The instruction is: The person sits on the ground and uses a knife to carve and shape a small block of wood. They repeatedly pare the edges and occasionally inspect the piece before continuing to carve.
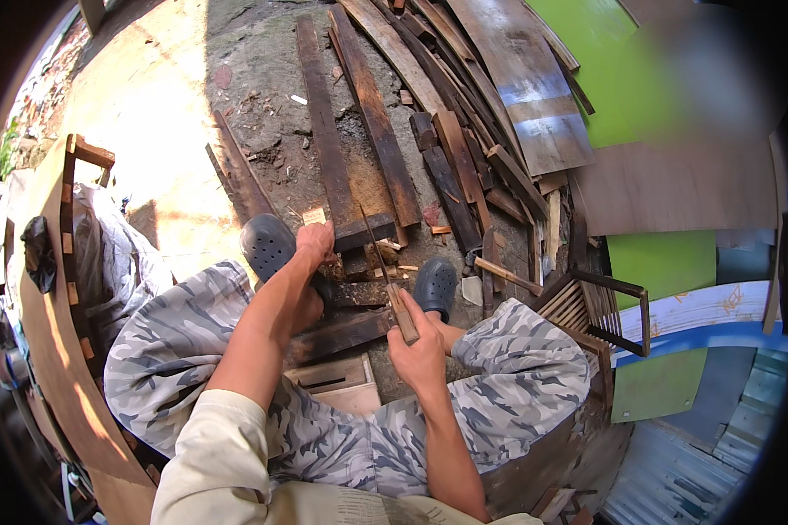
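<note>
Head view: person squatting over planks
Left hand [314, 241]: gripping wood block [352, 234]
Right hand [418, 343]: gripping knife [392, 290]
Crate [337, 382]: contents unclear

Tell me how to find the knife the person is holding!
Look between the two dark rubber clogs. The right hand grips a long knife with a wooden handle. Unlike the wide dark planks around it, its blade is thin and narrow.
</note>
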Motion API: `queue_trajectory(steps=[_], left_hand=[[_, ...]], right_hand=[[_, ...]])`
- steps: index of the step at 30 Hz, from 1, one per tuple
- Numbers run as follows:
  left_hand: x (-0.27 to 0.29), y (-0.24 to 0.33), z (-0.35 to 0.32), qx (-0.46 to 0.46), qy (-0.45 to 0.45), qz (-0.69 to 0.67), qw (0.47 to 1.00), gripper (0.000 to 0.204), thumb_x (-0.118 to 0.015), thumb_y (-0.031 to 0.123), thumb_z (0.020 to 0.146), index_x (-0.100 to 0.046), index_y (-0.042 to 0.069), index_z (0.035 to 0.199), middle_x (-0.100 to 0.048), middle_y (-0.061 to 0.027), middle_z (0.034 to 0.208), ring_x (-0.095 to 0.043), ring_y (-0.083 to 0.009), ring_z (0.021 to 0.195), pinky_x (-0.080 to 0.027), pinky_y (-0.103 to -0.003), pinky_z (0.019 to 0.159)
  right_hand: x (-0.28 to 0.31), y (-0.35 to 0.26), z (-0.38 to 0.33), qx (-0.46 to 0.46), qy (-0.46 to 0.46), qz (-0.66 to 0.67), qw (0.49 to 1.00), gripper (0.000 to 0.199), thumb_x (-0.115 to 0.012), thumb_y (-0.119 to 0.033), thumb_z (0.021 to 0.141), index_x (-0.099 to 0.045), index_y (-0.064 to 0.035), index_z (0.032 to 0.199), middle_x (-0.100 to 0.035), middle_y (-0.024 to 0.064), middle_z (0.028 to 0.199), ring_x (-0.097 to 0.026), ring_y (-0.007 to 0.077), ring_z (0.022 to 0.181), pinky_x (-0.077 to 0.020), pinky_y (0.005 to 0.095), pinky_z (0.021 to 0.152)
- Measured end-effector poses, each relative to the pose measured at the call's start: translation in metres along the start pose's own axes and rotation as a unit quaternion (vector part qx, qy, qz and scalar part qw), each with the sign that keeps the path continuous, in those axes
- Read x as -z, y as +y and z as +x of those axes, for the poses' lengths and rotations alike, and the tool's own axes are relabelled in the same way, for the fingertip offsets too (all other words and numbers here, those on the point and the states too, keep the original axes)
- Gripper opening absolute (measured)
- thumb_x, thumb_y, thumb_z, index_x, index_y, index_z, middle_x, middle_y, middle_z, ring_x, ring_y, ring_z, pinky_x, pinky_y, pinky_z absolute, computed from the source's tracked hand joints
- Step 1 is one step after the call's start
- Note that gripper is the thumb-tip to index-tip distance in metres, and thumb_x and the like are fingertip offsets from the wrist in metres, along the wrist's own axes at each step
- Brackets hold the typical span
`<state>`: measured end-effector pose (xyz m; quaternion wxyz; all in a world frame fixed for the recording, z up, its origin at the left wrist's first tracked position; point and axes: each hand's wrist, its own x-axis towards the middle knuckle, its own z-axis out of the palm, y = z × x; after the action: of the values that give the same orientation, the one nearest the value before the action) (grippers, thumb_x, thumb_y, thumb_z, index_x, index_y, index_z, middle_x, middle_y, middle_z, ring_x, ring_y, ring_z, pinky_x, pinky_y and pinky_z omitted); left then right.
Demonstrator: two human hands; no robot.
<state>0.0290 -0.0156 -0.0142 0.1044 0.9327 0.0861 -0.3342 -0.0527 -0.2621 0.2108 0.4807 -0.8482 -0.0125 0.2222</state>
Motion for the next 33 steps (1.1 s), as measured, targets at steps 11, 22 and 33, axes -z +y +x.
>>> queue_trajectory(steps=[11, 22, 33], left_hand=[[-0.006, 0.007, 0.001, 0.044, -0.028, -0.091, 0.994, 0.052, -0.083, 0.017, 0.077, -0.058, 0.006, 0.121, -0.067, -0.0174, 0.124, -0.064, -0.0373, 0.118, -0.049, -0.052, 0.096], [-0.001, -0.005, 0.012, 0.01, -0.077, -0.081, 0.994, 0.064, -0.086, 0.024, 0.073, -0.054, 0.006, 0.125, -0.067, -0.0173, 0.126, -0.065, -0.0372, 0.116, -0.049, -0.053, 0.096], [-0.01, -0.01, 0.006, -0.016, -0.043, -0.05, 0.998, 0.07, -0.081, 0.025, 0.069, -0.048, 0.0, 0.125, -0.069, -0.0233, 0.111, -0.067, -0.0423, 0.107, -0.056, -0.052, 0.09]], right_hand=[[0.009, -0.023, -0.011, -0.009, -0.012, -0.006, 1.0, 0.051, -0.066, -0.012, 0.095, -0.054, -0.0014, 0.143, -0.064, 0.0224, 0.132, -0.061, 0.0298, 0.124, -0.0439, 0.036, 0.106], [0.021, -0.052, 0.004, -0.042, -0.04, -0.048, 0.997, 0.054, -0.061, -0.007, 0.087, -0.057, -0.0056, 0.141, -0.071, 0.0242, 0.115, -0.071, 0.0336, 0.106, -0.0521, 0.037, 0.093], [0.013, -0.037, -0.012, 0.024, -0.023, -0.028, 0.999, 0.062, -0.061, -0.007, 0.086, -0.05, -0.0082, 0.147, -0.069, 0.0303, 0.111, -0.069, 0.0455, 0.097, -0.0551, 0.0431, 0.085]])
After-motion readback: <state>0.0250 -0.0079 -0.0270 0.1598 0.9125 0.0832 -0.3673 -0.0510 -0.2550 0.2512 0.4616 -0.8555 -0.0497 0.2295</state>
